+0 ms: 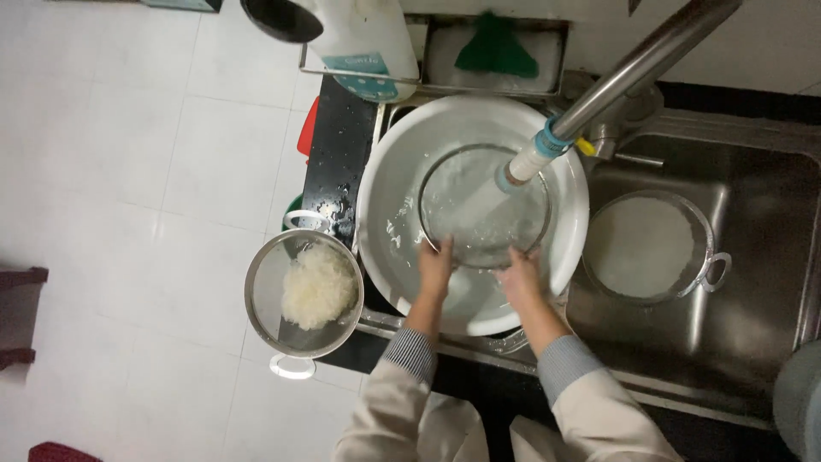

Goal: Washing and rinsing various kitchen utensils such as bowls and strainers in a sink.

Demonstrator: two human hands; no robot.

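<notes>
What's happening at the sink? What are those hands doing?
A person is holding a round metal strainer inside a big white basin, with the left hand and right hand both gripping its near rim. Water runs from the tap into the strainer. On the counter to the left sits another strainer with a heap of white shreds in it. A third strainer rests in the steel sink on the right.

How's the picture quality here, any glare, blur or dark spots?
Head view: soft overall; the water stream under the tap is motion-blurred, hiding what lies in the sieve both hands hold. Glare washes out the white basin; the steel sink falls into shadow.
</notes>
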